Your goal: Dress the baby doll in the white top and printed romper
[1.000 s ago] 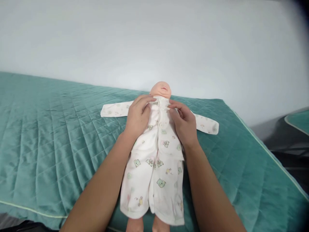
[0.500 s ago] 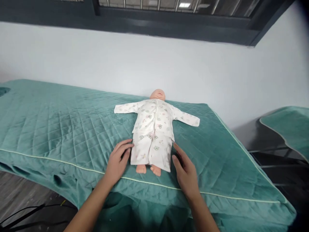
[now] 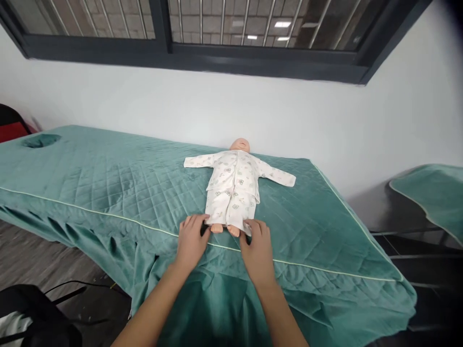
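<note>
A baby doll (image 3: 240,144) lies on its back, its head toward the wall and its arms spread. It wears a white printed long-sleeved top (image 3: 231,168) over matching trousers (image 3: 226,205). Two bare feet poke out below the hems. At the hem on the left, my left hand (image 3: 193,241) has its fingers and thumb closed on the trouser leg's outer corner. My right hand (image 3: 257,246) pinches the other hem's outer corner between thumb and fingers, lifting it slightly.
A quilted green cover (image 3: 144,188) drapes the massage bed, with a face hole (image 3: 41,140) at the far left. Behind it are a white wall and a barred window (image 3: 231,24). Another green-covered bed (image 3: 434,193) stands at right; a black chair (image 3: 39,313) at lower left.
Both hands have moved from beside the trouser legs down to the hems and closed on them. The view has shifted, showing more of the window and the bed's left end.
</note>
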{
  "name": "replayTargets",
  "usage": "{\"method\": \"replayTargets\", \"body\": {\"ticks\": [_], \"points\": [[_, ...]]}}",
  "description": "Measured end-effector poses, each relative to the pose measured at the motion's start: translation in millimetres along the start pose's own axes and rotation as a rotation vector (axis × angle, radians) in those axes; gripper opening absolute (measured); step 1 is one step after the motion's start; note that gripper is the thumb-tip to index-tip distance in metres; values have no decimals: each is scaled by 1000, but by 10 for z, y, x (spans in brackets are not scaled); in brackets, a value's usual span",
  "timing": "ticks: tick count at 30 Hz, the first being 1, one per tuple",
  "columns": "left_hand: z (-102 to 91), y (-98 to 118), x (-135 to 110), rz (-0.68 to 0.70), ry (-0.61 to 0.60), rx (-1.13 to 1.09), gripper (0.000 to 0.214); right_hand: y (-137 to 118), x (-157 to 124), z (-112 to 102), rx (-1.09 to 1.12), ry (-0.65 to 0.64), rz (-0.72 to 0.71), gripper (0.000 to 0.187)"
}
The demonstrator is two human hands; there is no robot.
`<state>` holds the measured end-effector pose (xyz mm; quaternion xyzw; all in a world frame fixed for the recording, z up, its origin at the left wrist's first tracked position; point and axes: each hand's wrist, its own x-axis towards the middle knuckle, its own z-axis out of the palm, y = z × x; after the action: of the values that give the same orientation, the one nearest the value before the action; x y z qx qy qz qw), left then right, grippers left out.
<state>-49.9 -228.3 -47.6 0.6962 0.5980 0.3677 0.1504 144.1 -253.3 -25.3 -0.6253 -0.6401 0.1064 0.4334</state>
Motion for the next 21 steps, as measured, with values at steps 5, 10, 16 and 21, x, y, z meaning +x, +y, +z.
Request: {"method": "replayTargets", "body": {"ticks": [5,10,16,21], "points": [[-69,48,10,42,26,-162,17,0,85,-28,68,-48,-9,19],[-156,-92,-136,-64,12,-298,18,13,-58,-189,138,-90,-11,14],[-337,-282,39,-113,80,-309,24,124,62,-469,205,-102,91,23],[-599,-677,-249,-117,226,-146,22,176,-255,-556,270,-127,194,28]]}}
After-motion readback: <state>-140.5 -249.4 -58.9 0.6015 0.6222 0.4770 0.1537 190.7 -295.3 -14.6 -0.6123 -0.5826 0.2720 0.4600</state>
